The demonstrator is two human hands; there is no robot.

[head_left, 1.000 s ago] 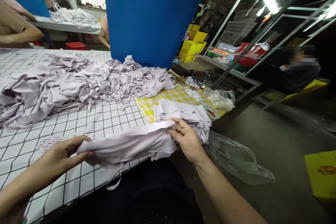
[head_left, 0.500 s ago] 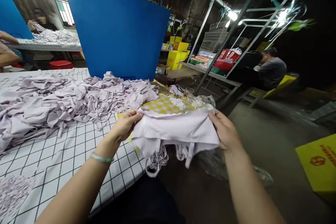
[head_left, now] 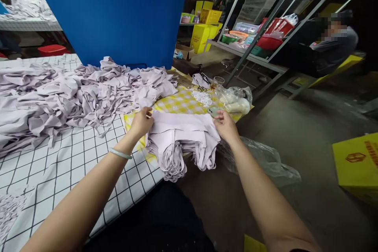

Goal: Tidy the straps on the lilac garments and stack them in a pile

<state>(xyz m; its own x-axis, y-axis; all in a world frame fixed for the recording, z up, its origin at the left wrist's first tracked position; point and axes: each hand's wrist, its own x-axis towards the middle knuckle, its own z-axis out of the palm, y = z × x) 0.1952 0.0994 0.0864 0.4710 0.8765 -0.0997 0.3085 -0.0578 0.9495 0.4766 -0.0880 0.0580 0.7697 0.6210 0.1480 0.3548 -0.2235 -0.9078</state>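
Note:
A lilac strappy top [head_left: 183, 121] lies flat on a neat stack of like tops [head_left: 189, 147] at the table corner. Its loose straps [head_left: 173, 165] hang over the front edge in loops. My left hand [head_left: 142, 123], with a pale bangle at the wrist, has its fingers closed at the top's left upper corner. At the right upper corner my right hand [head_left: 226, 126] pinches the edge between thumb and fingers. Just beyond those fingers lies a pale green flat object [head_left: 214, 110], partly covered.
A large heap of lilac garments [head_left: 88, 90] covers the table's left side, before a blue partition [head_left: 115, 15]. On yellow checked cloth [head_left: 174, 102] are white scraps [head_left: 202, 97], scissors [head_left: 201, 88] and a clear plastic bag [head_left: 233, 98]. A person [head_left: 339, 43] sits at right.
Both hands have lowered the held-up top onto the stack and come closer together. The top now lies flat. The view has tilted downward.

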